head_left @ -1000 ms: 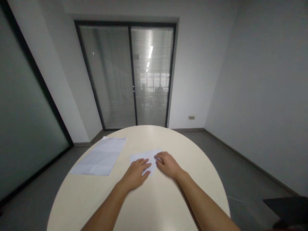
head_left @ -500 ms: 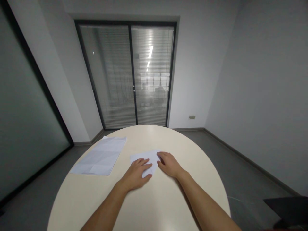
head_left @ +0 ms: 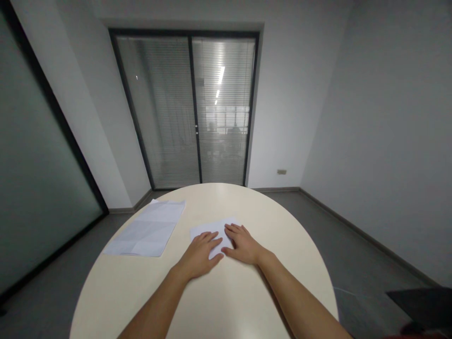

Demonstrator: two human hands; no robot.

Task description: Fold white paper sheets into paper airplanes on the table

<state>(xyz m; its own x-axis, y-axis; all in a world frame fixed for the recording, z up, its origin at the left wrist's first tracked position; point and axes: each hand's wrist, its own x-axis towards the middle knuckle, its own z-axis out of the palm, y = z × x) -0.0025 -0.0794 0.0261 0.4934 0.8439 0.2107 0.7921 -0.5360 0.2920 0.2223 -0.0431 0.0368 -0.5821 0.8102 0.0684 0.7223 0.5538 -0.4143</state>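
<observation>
A small white sheet of paper lies on the pale round table in front of me, partly covered by both hands. My left hand rests on its left part, fingers spread and thumb pointing right. Over the right part lies my right hand, palm down, with its fingers stretched out and the thumb apart. Between the two hands a strip of the paper shows. The paper's right edge is hidden under my right hand.
On the table's left side lies a larger stack of creased white paper sheets. A dark object stands off the table at lower right. Beyond the table are a glass door with blinds and a wall socket.
My right hand has slid left and slightly nearer to me across the paper, and its fingers now lie flatter. My left hand has stayed in place.
</observation>
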